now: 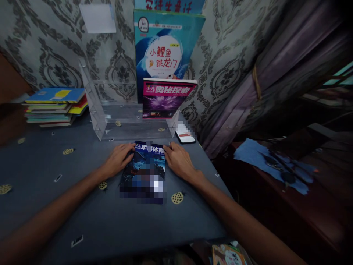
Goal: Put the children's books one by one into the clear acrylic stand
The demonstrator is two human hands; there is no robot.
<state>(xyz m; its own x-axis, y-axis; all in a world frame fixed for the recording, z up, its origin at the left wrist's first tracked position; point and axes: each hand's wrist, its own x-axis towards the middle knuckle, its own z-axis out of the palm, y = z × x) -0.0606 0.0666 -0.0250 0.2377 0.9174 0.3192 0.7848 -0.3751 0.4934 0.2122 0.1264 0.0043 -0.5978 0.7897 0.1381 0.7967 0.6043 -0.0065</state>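
Note:
A dark blue book [150, 163] with white Chinese title lettering lies near the middle of the table, part of its cover blurred by pixelation. My left hand [118, 159] is closed on its upper left edge, the fingertips at the corner. On the opposite side, my right hand [180, 160] grips the upper right edge. Just behind the book stands a clear tiered acrylic rack [96, 114]. A book with a magenta and purple cover [168, 97] leans upright at the right of the rack, and behind it is a taller teal picture book [168, 40].
A stack of books [55, 106] sits at the left back. Beside the rack's right end lies a phone [185, 133] with a lit screen. Further right are a tied curtain [242, 88] and a blue cloth [264, 162] on a lower dark red surface. Patterned wallpaper rises behind.

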